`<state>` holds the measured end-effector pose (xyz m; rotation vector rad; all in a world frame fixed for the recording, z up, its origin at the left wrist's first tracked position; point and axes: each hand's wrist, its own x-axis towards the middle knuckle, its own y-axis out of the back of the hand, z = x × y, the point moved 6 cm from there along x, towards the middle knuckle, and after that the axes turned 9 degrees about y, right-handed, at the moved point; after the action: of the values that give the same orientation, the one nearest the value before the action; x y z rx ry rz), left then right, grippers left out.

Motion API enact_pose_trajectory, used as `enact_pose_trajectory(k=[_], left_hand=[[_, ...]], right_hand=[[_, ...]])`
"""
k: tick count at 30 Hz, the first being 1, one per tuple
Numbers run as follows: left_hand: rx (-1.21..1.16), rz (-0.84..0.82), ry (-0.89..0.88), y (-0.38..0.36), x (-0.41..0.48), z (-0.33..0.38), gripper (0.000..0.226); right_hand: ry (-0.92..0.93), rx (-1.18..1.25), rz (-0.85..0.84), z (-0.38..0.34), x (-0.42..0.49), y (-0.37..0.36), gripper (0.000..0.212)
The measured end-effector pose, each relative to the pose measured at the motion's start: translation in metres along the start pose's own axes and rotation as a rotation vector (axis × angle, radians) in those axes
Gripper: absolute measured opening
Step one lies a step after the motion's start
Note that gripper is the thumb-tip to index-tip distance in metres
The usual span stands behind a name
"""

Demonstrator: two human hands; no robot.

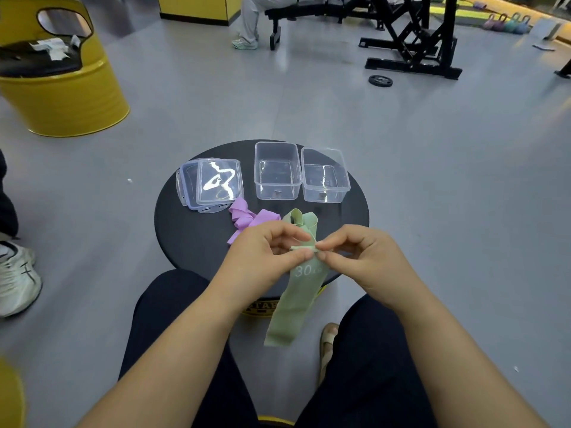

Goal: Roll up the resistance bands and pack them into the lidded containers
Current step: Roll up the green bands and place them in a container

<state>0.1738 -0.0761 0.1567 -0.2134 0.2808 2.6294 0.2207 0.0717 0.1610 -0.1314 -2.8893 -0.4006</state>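
Green band (298,291) being pinched at folded edge above table (191,239) front rim, tail hanging down between knees. Left hand (265,257) and right hand (361,257) both closing thumb and fingertips on fold, other fingers curled. Purple band (244,219) lying loose on table, just behind. Two tubs (278,171) standing open; lids (213,183) stacked at left. Step judged: starting first roll. Next move calling for tight, even turns down tail
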Motion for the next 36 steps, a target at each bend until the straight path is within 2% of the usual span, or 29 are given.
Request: enact_pose_trajectory(k=[3, 7, 11, 12, 20, 28, 36], left_hand=[[0.062, 0.042, -0.008, -0.001, 0.000, -0.001, 0.009], [0.080, 0.102, -0.069, -0.001, -0.003, 0.011, 0.009], [0.100, 0.103, -0.112, -0.002, -0.002, 0.019, 0.010], [0.105, 0.104, -0.111, -0.002, -0.001, 0.020, 0.009], [0.033, 0.086, -0.062, 0.000, 0.004, 0.024, 0.006], [-0.085, 0.027, -0.032, 0.000, 0.006, 0.024, 0.016], [-0.019, -0.045, -0.052, 0.007, 0.004, 0.028, 0.017]], right_hand=[[-0.025, 0.010, -0.009, 0.002, -0.002, -0.002, 0.009], [-0.095, 0.052, 0.016, 0.005, -0.002, -0.002, 0.029], [-0.072, 0.069, 0.073, 0.003, 0.002, -0.004, 0.006], [-0.070, 0.081, 0.088, 0.003, 0.003, -0.003, 0.005], [-0.064, 0.146, 0.097, -0.002, 0.010, -0.001, 0.006], [-0.077, 0.184, 0.084, -0.007, 0.015, 0.002, 0.020], [-0.077, 0.182, 0.070, -0.015, 0.017, 0.004, 0.024]])
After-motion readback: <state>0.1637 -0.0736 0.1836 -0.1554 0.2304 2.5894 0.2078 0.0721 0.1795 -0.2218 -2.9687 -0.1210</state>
